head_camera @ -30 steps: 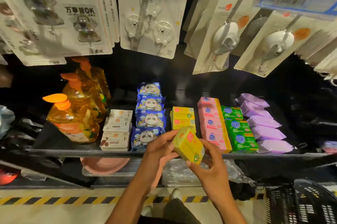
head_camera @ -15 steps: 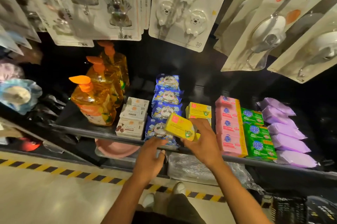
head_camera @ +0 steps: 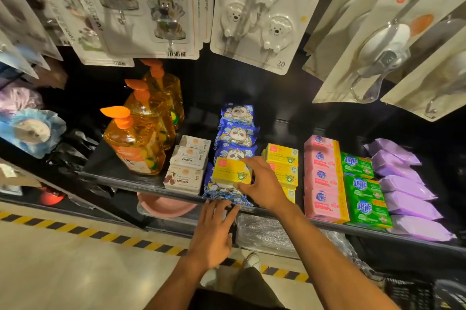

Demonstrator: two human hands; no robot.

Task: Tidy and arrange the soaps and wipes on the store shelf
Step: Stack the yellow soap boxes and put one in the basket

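My right hand [head_camera: 262,184] grips a yellow soap box [head_camera: 230,171] and holds it over the front of the blue panda wipe packs [head_camera: 237,133]. My left hand [head_camera: 214,231] is open, its fingertips at the shelf's front edge [head_camera: 121,179] just below the front blue pack. A row of yellow soap boxes [head_camera: 281,154] lies to the right of my right hand. Further right lie pink soap bars [head_camera: 321,178], green soap bars [head_camera: 363,188] and purple wipe packs [head_camera: 403,183]. White wipe packs [head_camera: 187,163] sit left of the blue ones.
Orange pump bottles [head_camera: 137,140] stand at the shelf's left. Carded hooks [head_camera: 254,12] hang low above the shelf. A pink basin [head_camera: 164,206] and a plastic-wrapped bundle [head_camera: 262,231] lie on the shelf below. A dark basket [head_camera: 416,292] stands on the floor at right.
My right hand has carried the yellow soap box left and down over the blue wipe packs. My left hand let go of it and dropped to the shelf edge.
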